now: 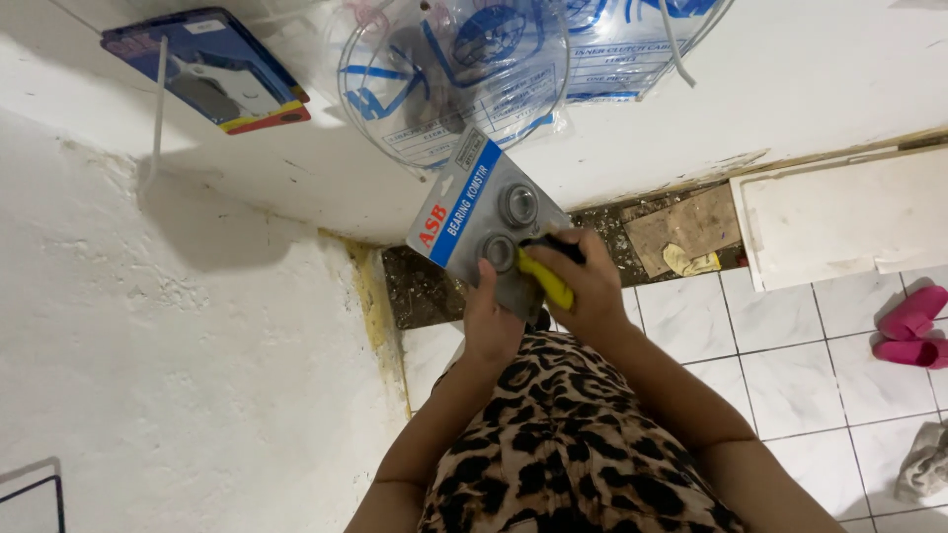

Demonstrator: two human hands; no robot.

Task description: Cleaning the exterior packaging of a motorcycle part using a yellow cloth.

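Against white wall, left hand (491, 321) grips blister card (482, 212); right hand (583, 286) clasps yellow-handled tool (546, 279).

White wall (148, 326) close on left — little room that side. Grey blister card (484, 222) in front of both hands, nearly touching clear plastic bags (454, 79) hanging above. Blue packet (212, 69) hangs further left. Right side open — tiled floor (790, 365) below, white board (839, 217) and pink slippers (913, 326) well apart.
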